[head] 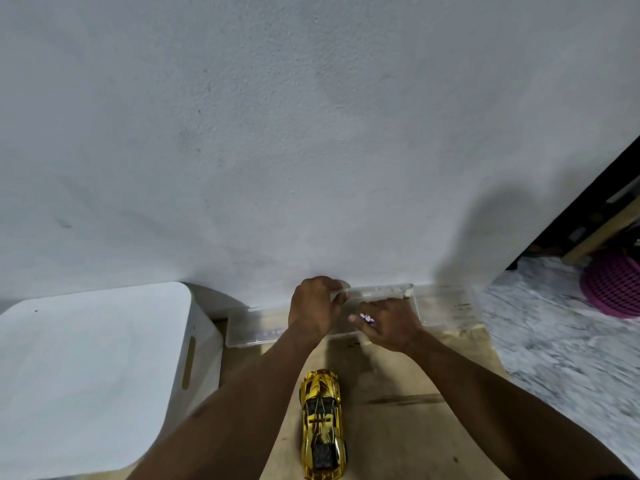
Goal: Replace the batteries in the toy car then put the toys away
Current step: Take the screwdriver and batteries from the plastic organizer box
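A shiny gold toy car (pixel 322 424) lies on the wooden surface (pixel 408 431) between my forearms, nose toward the wall. A clear plastic box (pixel 252 327) stands against the wall. My left hand (pixel 313 308) grips a clear plastic piece, seemingly a lid (pixel 377 292), at the box's back rim. My right hand (pixel 389 323) is over the box and pinches a small purple and white object (pixel 367 317), perhaps a battery; most of it is hidden by the fingers.
A white boxy stool (pixel 86 375) with a slot handle stands at the left. White wall (pixel 311 133) fills the upper view. At the right lie a grey patterned floor (pixel 554 341), a pink basket (pixel 613 289) and dark furniture.
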Tool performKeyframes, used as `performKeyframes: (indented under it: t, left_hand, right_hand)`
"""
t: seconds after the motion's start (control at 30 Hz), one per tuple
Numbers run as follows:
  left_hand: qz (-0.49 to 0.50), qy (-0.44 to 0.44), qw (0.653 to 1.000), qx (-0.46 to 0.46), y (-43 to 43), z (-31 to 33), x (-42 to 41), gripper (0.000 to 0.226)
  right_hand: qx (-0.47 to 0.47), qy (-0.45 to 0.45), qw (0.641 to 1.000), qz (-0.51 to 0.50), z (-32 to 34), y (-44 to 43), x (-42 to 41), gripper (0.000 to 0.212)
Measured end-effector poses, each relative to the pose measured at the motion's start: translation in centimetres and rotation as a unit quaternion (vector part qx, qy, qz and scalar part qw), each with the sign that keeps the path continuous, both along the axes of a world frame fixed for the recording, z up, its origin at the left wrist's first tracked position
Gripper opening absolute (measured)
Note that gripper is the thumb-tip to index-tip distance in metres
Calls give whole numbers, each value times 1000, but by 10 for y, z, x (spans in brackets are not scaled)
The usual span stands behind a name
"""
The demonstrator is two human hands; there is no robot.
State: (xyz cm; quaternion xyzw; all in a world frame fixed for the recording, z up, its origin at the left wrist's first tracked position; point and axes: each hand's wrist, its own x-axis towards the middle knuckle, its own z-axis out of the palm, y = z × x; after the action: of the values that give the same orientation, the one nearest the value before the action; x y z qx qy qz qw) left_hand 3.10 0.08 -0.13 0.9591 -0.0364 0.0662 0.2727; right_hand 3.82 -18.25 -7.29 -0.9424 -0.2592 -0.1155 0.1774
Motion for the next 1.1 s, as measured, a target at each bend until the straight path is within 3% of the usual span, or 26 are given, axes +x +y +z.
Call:
performKeyframes:
  t: [0.2, 0.43, 0.57, 0.7, 1.1]
  left_hand:
    - [1, 17, 1000, 5, 2, -4, -4, 26]
    - [-30, 67, 996, 49, 3, -9, -19, 24]
    - [-74, 106, 986, 104, 4, -14, -27, 28]
    - [-110, 133, 975, 141, 4, -20, -32, 40]
    - [-138, 130, 963, 194, 6, -26, -31, 36]
  right_hand:
    - [37, -73, 993, 85, 15, -1, -8, 35]
    - [42, -96, 994, 31, 35, -28, -21, 16]
    - [-11, 36, 998, -56, 34, -37, -29, 28]
    - [-153, 180, 969, -77, 30, -37, -31, 60]
    - [-221, 150, 961, -67, 23, -20, -30, 54]
